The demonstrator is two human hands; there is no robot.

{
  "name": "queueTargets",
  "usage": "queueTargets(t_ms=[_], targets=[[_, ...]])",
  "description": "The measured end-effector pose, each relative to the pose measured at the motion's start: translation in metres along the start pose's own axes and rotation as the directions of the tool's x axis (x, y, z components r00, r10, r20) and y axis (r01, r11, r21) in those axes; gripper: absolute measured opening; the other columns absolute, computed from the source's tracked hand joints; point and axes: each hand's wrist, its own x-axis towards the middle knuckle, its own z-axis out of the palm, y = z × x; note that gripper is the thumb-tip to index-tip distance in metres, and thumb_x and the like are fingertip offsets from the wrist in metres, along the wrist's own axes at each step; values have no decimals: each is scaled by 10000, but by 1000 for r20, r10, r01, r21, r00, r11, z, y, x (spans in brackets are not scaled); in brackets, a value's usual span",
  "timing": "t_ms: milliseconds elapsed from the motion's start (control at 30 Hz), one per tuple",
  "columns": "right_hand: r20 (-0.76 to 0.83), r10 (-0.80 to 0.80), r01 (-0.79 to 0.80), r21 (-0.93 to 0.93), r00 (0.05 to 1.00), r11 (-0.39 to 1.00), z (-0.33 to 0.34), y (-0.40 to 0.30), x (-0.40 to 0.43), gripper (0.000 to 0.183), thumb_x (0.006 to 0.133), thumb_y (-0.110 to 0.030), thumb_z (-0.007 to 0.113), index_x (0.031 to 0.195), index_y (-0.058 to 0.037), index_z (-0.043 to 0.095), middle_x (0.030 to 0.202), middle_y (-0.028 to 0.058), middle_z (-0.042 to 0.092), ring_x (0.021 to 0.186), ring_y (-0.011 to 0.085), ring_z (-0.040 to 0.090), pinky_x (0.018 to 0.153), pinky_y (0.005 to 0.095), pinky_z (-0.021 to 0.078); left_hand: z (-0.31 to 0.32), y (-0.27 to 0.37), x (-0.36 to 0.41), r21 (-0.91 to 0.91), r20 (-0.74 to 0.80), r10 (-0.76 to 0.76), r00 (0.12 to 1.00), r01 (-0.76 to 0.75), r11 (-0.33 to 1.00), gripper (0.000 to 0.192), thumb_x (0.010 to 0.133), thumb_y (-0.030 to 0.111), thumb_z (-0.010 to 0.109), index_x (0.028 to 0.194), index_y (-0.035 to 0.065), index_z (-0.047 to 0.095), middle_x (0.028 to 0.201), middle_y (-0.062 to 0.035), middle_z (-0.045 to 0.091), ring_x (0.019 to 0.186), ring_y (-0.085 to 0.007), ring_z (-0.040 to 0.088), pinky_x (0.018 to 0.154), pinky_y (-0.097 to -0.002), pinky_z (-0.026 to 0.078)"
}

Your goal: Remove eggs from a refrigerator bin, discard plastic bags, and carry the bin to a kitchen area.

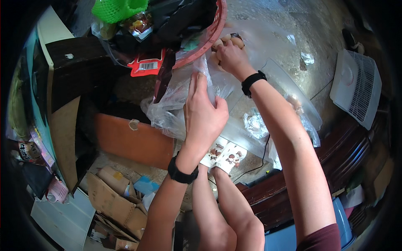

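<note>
My left hand point(206, 111) pinches the edge of a clear plastic bag point(168, 109), which is drawn up beside a red basket. Farther out, my right hand point(234, 58) reaches down among several brown eggs point(237, 42) that show in the mouth of translucent plastic. Its fingertips touch the eggs; whether they close around one is hidden. Both wrists wear black bands. Below the hands, a clear plastic container point(292, 84) lies on the floor, partly behind my right forearm.
A red plastic basket point(220, 18) lined with a black bag holds wrappers and green foam netting point(119, 11). An orange-brown panel point(135, 141) lies left. Cardboard boxes point(110, 197) are at lower left. A white grille point(358, 88) and crumpled foil-like plastic point(256, 122) lie right.
</note>
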Motion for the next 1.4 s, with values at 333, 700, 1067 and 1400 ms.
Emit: queueTargets(t_ms=[333, 700, 1067, 1400], targets=[[96, 66, -104, 478, 993, 872, 9, 29, 7, 276, 748, -152, 544, 999, -45, 589, 972, 140, 592, 775, 261, 603, 698, 353, 506, -7, -3, 4, -44, 17, -54, 998, 55, 998, 524, 729, -75, 475, 1238, -62, 349, 1083, -204, 501, 638, -224, 649, 532, -260, 513], [417, 194, -460, 823, 888, 334, -6, 41, -4, 423, 784, -269, 564, 1109, -2, 518, 958, 130, 599, 780, 166, 613, 719, 265, 500, -2, -4, 4, -76, 29, -20, 999, 22, 997, 536, 715, -81, 466, 1239, -55, 357, 1092, -183, 486, 700, -220, 636, 574, -268, 529], [-176, 32, 8, 218, 984, 976, 23, 20, -9, 414, 635, -186, 643, 1015, -62, 536, 988, 116, 576, 952, 320, 540, 804, 384, 451, 5, -11, -3, -13, 13, 3, 1000, -2, 1000, 548, 696, -55, 507, 1228, -45, 377, 1131, -185, 462, 748, -218, 617, 584, -271, 505], [-80, 144, -86, 497, 986, 864, -25, 5, -59, 390, 715, -188, 627, 1058, -27, 534, 937, 179, 607, 883, 336, 578, 757, 383, 464, -2, -15, -6, 120, 45, 6, 999, -11, 993, 588, 694, 91, 567, 1220, -81, 369, 1255, -285, 373, 1072, -428, 452, 925, -392, 385]])
